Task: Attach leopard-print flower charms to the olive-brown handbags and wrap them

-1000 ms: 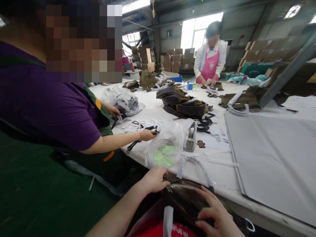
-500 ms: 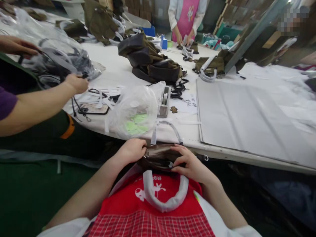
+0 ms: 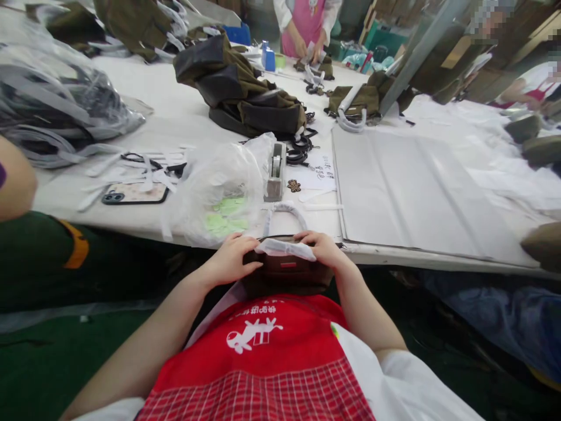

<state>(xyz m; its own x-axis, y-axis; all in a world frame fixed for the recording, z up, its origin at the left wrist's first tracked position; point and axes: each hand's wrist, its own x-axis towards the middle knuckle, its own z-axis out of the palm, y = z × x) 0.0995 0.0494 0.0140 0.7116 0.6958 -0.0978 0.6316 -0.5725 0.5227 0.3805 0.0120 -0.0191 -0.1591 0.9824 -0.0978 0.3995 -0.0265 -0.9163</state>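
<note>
Action at the middle of the frame: an olive-brown, soft-sided fabric bag (image 3: 287, 279) is held by the near edge of a long white-topped table (image 3: 153, 88), just above a red apron with a checked lower part (image 3: 258, 386). The left hand (image 3: 230, 259) clasps its left upper corner, fingers bent over the top, thumb apart on the near side. The right hand (image 3: 323, 248) curls over the other corner, fingers close together; its thumb is hidden, so I can't tell whether it also pinches the near handle, a thick white-wrapped strap (image 3: 287, 248) lying between them. Behind stands the far handle, a clear-wrapped arch (image 3: 284, 206).

Best handling, I'd say: corners level, even pressure from both ends, wrapping kept unwrinkled.

And look at the change! A moment ago the mouth gapes, brown lining showing, near handle drooping over the apron. Now that handle lies up across the top. The co-worker's hands have gone from the left; only a bare elbow (image 3: 16, 181) remains.
</note>
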